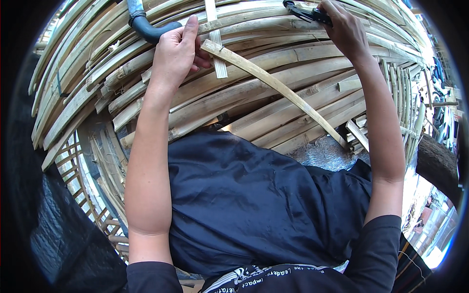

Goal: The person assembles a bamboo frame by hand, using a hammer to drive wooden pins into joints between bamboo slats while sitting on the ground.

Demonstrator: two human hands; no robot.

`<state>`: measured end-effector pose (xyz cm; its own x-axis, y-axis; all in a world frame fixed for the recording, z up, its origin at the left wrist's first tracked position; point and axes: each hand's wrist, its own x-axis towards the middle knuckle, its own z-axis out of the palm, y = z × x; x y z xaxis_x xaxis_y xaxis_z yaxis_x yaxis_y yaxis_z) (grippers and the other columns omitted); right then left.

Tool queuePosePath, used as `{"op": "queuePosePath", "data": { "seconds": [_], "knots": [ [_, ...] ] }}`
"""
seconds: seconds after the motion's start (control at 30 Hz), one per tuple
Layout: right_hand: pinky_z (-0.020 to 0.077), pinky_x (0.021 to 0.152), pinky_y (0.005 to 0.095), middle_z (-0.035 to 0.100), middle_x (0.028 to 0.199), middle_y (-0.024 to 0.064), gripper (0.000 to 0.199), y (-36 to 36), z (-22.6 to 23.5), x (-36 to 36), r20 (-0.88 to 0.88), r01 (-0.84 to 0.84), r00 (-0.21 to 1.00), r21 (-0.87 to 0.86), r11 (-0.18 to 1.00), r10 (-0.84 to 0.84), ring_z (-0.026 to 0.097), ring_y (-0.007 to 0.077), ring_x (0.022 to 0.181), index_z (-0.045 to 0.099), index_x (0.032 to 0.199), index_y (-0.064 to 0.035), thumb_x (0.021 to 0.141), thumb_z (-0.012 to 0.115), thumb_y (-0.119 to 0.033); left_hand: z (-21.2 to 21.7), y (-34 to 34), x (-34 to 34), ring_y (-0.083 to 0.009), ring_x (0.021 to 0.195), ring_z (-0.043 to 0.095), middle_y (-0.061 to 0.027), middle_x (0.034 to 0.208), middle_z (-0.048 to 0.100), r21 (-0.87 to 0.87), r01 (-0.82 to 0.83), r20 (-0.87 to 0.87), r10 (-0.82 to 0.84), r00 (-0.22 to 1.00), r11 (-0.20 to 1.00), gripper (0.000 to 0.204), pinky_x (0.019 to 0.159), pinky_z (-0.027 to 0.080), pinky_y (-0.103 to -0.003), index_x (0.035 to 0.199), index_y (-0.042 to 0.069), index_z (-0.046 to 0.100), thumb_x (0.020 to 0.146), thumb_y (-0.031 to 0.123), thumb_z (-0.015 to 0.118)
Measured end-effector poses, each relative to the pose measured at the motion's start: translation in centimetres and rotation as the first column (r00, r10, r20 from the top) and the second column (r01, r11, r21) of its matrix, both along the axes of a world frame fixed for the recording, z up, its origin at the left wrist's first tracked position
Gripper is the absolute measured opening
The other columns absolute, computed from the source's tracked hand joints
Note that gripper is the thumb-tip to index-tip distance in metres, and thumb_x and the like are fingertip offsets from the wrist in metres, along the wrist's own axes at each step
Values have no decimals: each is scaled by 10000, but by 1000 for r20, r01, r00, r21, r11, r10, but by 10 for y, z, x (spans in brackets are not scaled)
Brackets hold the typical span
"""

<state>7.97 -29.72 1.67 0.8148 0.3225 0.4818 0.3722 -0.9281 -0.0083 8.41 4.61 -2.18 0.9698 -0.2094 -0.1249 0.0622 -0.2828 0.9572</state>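
Note:
Near the top, my left hand [175, 56] is closed on a bamboo slat [232, 22], thumb up and fingers curled behind it, partly hidden. Beside those fingers, a short pale upright strip [215, 44] crosses the slats. A longer loose-looking bamboo strip [278, 88] slants from this crossing down to the right. At the upper right, my right hand [344, 31] grips a dark hand tool [308, 14] with a curved, pronged end pointing left. Its exact kind is hard to make out. The tool is over the far slats.
Many split bamboo slats [293, 63] lie layered across the space before me. A curved blue bar with a black sleeve [151, 30] stands by my left hand. Dark cloth [259, 195] covers my lap. A thick brown log [437, 163] is at right, a bamboo lattice [80, 178] at left.

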Motion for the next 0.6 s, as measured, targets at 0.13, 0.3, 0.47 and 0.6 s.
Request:
{"op": "queuePosePath", "data": {
  "seconds": [0.13,0.3,0.47,0.6],
  "knots": [
    [495,601,430,625,785,130,100,2,3,-2,12,4,1000,-42,999,-3,648,332,690,534,900,-62,889,632,-75,6,-5,-4,-107,565,669,-3,719,638,3,-13,-19,13,1000,1000,502,468,479,-201,834,80,596,984,553,520],
    [488,607,442,601,805,137,109,20,16,-12,26,12,1000,0,1000,-12,639,339,702,549,931,-58,888,646,-88,-2,-1,1,-113,605,676,-20,744,628,-134,-53,-39,48,998,990,467,514,540,-242,937,8,654,980,468,582],
    [455,591,418,578,765,158,131,36,26,-30,156,6,987,199,980,-38,610,338,665,538,911,-36,873,661,-58,-6,-9,4,-70,578,582,-7,690,616,-129,-99,-25,97,995,987,477,537,488,-246,889,-26,696,976,435,609],
    [427,552,385,537,623,157,183,67,23,-34,14,41,999,349,936,-48,533,309,555,529,875,-7,881,693,-89,-20,4,15,-102,591,609,-18,781,615,-16,-70,21,70,997,997,456,545,531,-256,974,-17,676,966,436,622]
  ]
}}
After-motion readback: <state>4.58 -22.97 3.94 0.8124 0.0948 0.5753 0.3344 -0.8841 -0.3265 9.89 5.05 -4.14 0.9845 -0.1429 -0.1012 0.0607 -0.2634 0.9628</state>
